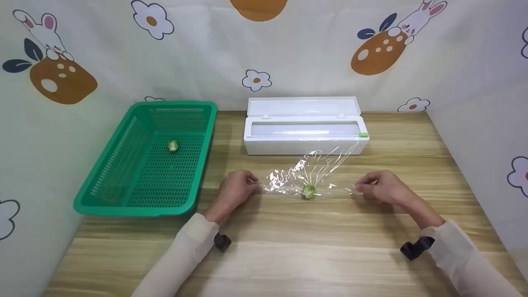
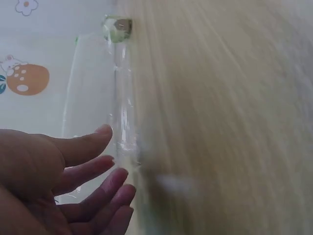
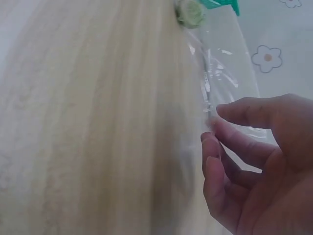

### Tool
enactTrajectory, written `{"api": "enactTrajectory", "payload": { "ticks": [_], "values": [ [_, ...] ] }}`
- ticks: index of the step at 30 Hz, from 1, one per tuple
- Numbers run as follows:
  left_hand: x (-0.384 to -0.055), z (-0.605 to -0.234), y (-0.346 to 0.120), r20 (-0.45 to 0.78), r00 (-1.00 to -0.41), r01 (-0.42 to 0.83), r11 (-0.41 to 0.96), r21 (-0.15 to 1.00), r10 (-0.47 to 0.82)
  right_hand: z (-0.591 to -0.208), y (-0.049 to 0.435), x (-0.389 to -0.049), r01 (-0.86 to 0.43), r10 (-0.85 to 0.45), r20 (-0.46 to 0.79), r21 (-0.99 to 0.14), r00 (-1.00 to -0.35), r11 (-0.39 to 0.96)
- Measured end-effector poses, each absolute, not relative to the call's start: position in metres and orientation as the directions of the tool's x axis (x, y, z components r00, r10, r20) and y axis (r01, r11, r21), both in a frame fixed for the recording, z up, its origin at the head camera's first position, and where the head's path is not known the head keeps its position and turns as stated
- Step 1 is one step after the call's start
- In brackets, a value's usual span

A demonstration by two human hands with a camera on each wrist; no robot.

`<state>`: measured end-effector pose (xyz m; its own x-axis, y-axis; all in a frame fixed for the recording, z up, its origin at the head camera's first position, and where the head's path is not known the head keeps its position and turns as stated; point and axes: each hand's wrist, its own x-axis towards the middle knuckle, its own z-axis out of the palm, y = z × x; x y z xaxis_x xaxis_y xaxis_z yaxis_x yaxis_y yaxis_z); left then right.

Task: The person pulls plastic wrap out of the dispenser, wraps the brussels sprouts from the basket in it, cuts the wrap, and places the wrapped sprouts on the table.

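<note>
A sheet of clear cling film stretches between the two hands, with creases running back towards a white dispenser box. At its left front corner, the left hand pinches the film between thumb and fingers. The right hand holds the opposite corner at its fingertips. Midway between them, at the front edge of the film, sits a small green Brussels sprout. The same sprout shows at the top of the left wrist view, and the film runs down to the fingers in the right wrist view.
A green perforated basket stands on the left of the wooden table, with another sprout inside. The dispenser's lid is raised, and a green slider sits at its right front. A patterned cloth encloses the table's back and sides.
</note>
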<state>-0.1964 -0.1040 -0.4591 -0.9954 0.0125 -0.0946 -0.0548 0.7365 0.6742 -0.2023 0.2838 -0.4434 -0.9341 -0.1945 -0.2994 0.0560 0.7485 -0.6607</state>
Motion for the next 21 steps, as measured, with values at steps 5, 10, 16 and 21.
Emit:
{"api": "enactTrajectory", "payload": {
  "ticks": [5,10,16,21],
  "values": [
    [-0.187,-0.447,-0.093,-0.026,-0.996,0.041,0.715,0.698,0.083,-0.426,0.274,-0.192,-0.062,-0.210,-0.148,-0.660,-0.966,0.749],
    [-0.179,-0.440,-0.072,0.061,-0.964,0.232,0.709,0.666,0.259,-0.426,0.251,-0.179,-0.255,-0.305,0.045,-0.668,-0.951,0.699],
    [-0.178,-0.444,-0.049,0.141,-0.909,0.396,0.704,0.589,0.393,-0.437,0.228,-0.170,-0.413,-0.430,0.133,-0.624,-0.893,0.663],
    [-0.183,-0.451,-0.034,0.173,-0.888,0.445,0.700,0.558,0.426,-0.442,0.216,-0.169,-0.471,-0.475,0.132,-0.506,-0.870,0.723]
  ]
}}
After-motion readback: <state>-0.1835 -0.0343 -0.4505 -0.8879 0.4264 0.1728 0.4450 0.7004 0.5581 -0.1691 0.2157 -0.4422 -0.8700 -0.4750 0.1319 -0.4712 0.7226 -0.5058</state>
